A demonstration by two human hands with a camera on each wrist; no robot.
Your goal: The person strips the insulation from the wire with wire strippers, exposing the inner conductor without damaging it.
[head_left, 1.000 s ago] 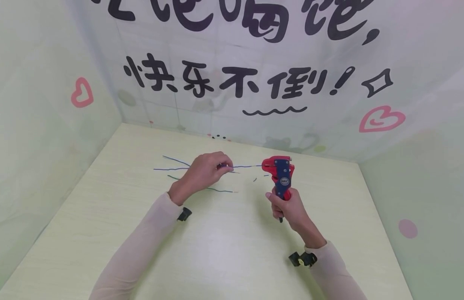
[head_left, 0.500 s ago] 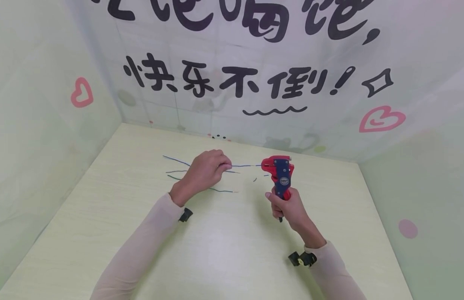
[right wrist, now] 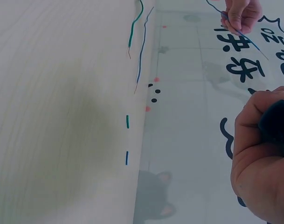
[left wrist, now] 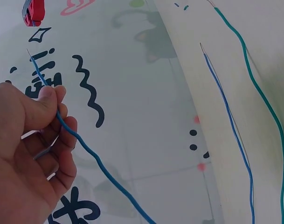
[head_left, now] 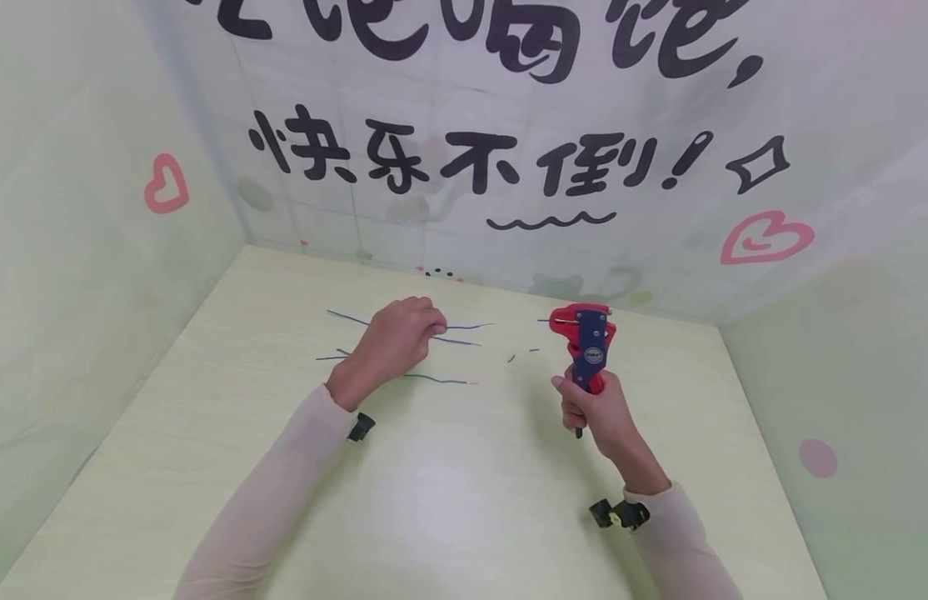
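Observation:
My left hand (head_left: 396, 337) pinches a blue wire (left wrist: 93, 151) between thumb and fingers, raised over the table. Its bare metal end (left wrist: 29, 52) points towards the tool. My right hand (head_left: 597, 410) grips the handle of a red and dark-blue wire stripper (head_left: 593, 342), held upright. From the stripper's red head a short bit of blue insulation (head_left: 543, 320) sticks out to the left, apart from the wire. In the right wrist view only the dark end of the handle (right wrist: 276, 122) shows beyond the fingers.
On the pale table (head_left: 449, 500) lie another blue wire (left wrist: 232, 121) and a green wire (left wrist: 256, 81), both bare at one end. A green insulation scrap (right wrist: 128, 122) and a blue one (right wrist: 127, 157) lie near the back edge. A printed sheet (head_left: 464, 242) stands behind the table.
The stripper has moved right and slightly up, and my left hand a little left. The wire has come out of the stripper's head, its end now bare.

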